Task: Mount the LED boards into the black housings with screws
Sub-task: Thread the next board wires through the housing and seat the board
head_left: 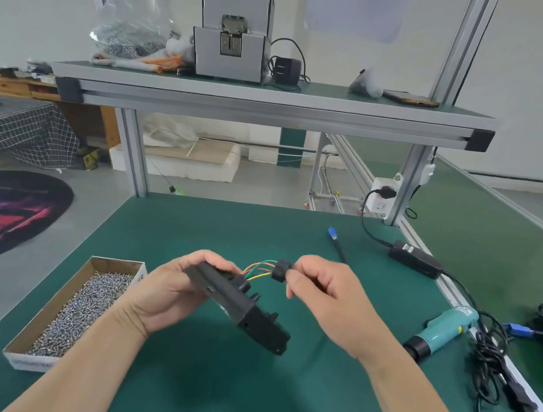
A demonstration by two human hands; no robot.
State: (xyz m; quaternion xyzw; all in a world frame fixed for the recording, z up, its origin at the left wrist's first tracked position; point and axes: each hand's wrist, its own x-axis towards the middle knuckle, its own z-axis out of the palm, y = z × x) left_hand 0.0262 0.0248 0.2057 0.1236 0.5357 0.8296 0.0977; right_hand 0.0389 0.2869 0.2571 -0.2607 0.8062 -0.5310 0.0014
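Left hand holds the black housing tilted above the green desk, fingers curled over its far end. Right hand, just beside, pinches a black connector on coloured wires running from the housing. Screws fill a cardboard box at left.

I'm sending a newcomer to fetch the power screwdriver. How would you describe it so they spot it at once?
Start at the green workbench and go to its right edge. The screwdriver lies there beside a tangle of black cable; among black neighbours it alone is teal, with a black nose.
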